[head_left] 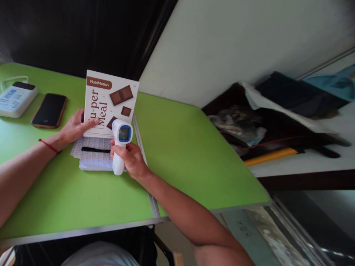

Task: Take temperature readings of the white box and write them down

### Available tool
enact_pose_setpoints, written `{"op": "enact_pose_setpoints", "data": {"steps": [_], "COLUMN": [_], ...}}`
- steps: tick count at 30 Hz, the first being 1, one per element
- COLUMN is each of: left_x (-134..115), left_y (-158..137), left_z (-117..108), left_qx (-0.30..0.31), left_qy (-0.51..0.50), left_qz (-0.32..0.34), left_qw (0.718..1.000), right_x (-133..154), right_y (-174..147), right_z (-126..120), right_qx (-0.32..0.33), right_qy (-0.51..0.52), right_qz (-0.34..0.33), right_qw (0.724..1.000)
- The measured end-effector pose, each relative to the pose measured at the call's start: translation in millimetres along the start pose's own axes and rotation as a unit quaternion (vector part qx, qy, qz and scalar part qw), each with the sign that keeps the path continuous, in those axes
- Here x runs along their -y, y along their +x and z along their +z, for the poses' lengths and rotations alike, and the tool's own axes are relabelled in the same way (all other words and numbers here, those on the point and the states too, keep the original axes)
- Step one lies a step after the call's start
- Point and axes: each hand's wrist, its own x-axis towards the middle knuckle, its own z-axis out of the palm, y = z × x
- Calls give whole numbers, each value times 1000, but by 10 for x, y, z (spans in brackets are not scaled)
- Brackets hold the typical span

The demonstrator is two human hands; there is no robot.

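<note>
My left hand [75,126] grips the lower left side of a white box [95,79] printed with chocolate pieces, thumb across its front. The box is held up with its printed face toward me. Wrapped around the handle of a white infrared thermometer [118,165] is my right hand [133,159]. The thermometer stands upright in front of the box's lower right corner, its blue-rimmed screen facing me. Below the box lie sheets of written paper [94,162] with a black pen [94,149] across them; the pen's right end is hidden behind my right hand.
A smartphone [50,111] and a white device with a cable [16,99] lie at the left of the green table [194,159]. A metal seam crosses the tabletop. A dark panel and a pale wall stand behind. Cluttered shelves [277,177] are at the right.
</note>
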Motion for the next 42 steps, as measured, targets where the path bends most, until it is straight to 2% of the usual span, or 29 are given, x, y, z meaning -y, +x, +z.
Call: {"op": "enact_pose_setpoints", "data": {"steps": [8,15,26,42], "left_x": [-87,-67,-97,-108], "left_y": [-11,-5,-5,0], "left_z": [17,13,19,17], "left_qx": [4,-2,25,26], "left_qy": [17,17,0,-15], "left_qz": [-11,-23,0,-12], "left_qw": [1000,1000,1000,999], "right_x": [17,10,20,24], "right_y": [-3,2,1,5], "right_z": [17,13,16,18], "right_qx": [-12,-11,-17,-13], "right_qy": [-18,-9,-14,-9], "right_qz": [2,1,12,10], "right_qw": [1000,1000,1000,1000]}}
